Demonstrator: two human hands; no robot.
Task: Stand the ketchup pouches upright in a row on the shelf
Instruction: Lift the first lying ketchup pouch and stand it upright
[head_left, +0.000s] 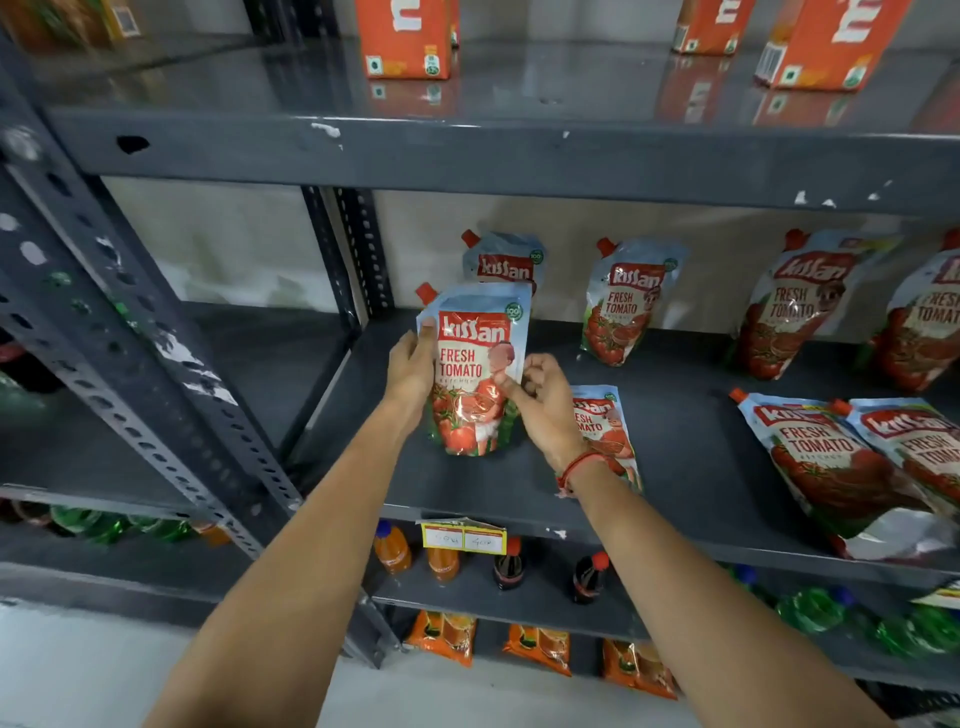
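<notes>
Hands, left (413, 364) and right (545, 402), grip one upright ketchup pouch (480, 374); seven others sit nearby.

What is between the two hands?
In the head view, one upright ketchup pouch sits between the left hand and the right hand; both hands hold its sides on the shelf.

Ketchup pouches (475, 374): "Kissan FRESH TOMATO". Yellow shelf tag (464, 535): handwriting illegible. Orange cartons (408, 36): white "m".

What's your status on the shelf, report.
Both hands, left and right, gripping front pouch, upright. Three pouches lying flat to the right. Nothing blocking.
</notes>
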